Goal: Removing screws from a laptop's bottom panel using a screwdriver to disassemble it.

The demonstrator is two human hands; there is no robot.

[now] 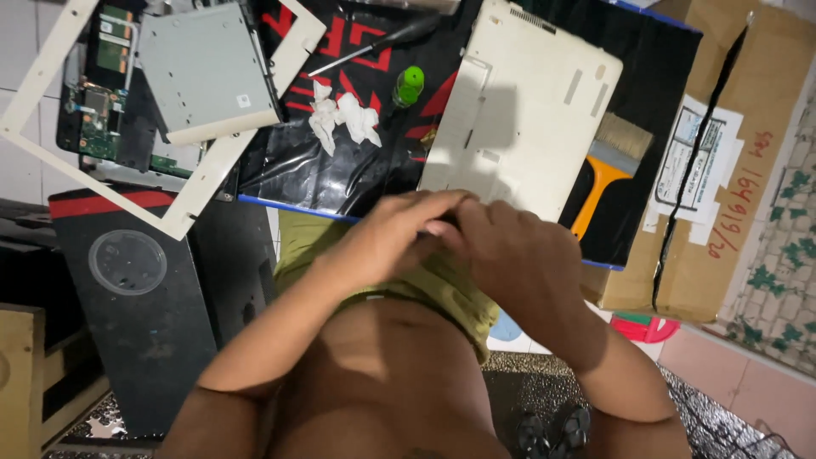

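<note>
Two hands (459,234) together, one white laptop base (527,110)

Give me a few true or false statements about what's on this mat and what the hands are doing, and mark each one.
1. The two hands, left hand and right hand, meet at the near edge of the white laptop base. True.
2. The small bottle has a red cap. False: it is green.
3. A brush with an orange handle lies right of the laptop base. True.
4. The screwdriver is in the right hand. False: it lies on the mat.
</note>
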